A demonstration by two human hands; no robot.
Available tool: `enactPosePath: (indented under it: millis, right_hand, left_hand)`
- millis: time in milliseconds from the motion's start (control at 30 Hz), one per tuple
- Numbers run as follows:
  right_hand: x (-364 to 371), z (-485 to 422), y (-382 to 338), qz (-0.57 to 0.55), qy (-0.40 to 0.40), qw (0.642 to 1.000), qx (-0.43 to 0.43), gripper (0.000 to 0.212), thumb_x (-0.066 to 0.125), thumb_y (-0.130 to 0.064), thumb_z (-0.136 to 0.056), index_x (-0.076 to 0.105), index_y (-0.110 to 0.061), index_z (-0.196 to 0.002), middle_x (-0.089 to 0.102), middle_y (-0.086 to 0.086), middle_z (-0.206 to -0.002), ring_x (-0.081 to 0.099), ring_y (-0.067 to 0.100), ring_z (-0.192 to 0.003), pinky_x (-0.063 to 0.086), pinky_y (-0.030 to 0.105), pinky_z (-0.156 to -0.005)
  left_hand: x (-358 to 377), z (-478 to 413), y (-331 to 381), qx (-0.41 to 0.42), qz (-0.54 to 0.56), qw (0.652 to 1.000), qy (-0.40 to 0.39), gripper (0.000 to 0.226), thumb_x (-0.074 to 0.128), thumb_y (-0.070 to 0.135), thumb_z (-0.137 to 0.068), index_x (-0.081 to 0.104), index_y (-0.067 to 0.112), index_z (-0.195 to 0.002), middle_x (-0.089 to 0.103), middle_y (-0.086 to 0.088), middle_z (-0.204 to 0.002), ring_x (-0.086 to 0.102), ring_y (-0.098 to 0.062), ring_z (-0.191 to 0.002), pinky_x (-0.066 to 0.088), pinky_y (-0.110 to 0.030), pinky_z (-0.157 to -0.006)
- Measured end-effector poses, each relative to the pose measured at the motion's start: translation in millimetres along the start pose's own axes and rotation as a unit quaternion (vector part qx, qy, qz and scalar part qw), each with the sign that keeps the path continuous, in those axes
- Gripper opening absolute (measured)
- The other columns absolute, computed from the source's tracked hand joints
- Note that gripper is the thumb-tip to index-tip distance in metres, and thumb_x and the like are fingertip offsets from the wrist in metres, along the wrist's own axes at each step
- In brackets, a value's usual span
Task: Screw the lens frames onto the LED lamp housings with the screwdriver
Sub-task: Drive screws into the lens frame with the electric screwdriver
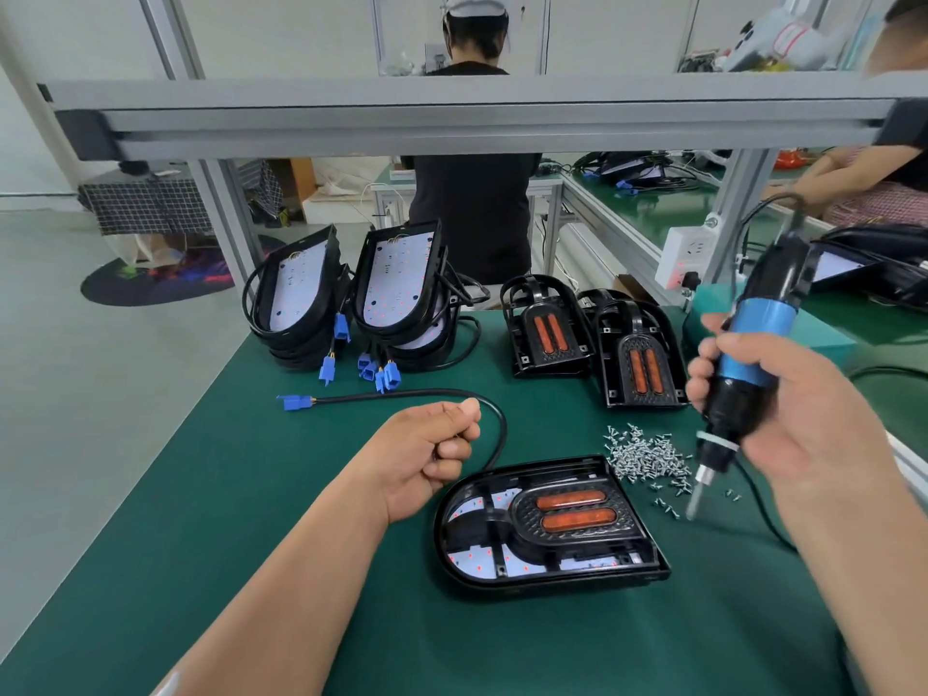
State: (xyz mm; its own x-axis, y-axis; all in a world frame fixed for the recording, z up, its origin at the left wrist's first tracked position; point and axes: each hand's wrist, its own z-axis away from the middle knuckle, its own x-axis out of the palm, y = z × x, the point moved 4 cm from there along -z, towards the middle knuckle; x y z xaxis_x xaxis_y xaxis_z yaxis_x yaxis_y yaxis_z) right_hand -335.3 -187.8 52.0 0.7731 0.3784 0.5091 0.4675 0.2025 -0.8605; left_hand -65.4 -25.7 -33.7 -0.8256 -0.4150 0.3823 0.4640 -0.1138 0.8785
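At lower centre the lens frame lies in its housing; just right, my right hand grips the screwdriver, bit over the screws; my left hand is fisted, seemingly empty; unheld, the frame could shift under the bit.

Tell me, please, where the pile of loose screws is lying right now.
In the head view, the screws lie on the green mat right of centre, just beyond the far right corner of the flat lamp and left of the screwdriver.

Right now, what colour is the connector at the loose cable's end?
The connector is blue; head view.
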Motion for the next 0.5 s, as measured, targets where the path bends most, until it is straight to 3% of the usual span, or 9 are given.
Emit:
enactPosePath:
  millis: [133,300,500]
  right_hand:
    - [34,-11,4,-0.105,0.012,0.994,0.003,0.01,0.065,-0.011,-0.096,0.061,-0.009,-0.105,0.059,0.001,-0.077,0.057,0.013,-0.063,0.053,0.025,-0.057]
    - [61,-19,25,-0.231,0.073,0.969,-0.036,0.018,0.074,-0.012,-0.094,0.063,-0.009,-0.109,0.059,0.002,-0.077,0.058,0.016,-0.066,0.053,0.028,-0.069]
    - [63,-18,61,-0.214,0.109,0.97,-0.039,0.021,0.079,-0.018,-0.094,0.064,-0.014,-0.107,0.064,-0.001,-0.082,0.063,0.015,-0.072,0.051,0.03,-0.082]
  left_hand:
    - [-1,-2,-1,0.004,-0.003,1.0,-0.014,0.029,0.079,0.026,-0.081,0.07,0.006,-0.099,0.062,0.0,-0.08,0.037,-0.004,-0.054,0.024,-0.013,-0.04]
    - [-4,-5,-4,0.004,-0.023,0.999,-0.028,0.024,0.078,0.025,-0.084,0.082,0.005,-0.096,0.061,-0.001,-0.078,0.035,-0.005,-0.054,0.023,-0.014,-0.041]
    - [-3,-7,-7,0.007,-0.08,0.996,-0.035,0.015,0.069,0.011,-0.1,0.08,0.003,-0.106,0.061,-0.002,-0.079,0.036,-0.006,-0.055,0.026,-0.013,-0.041]
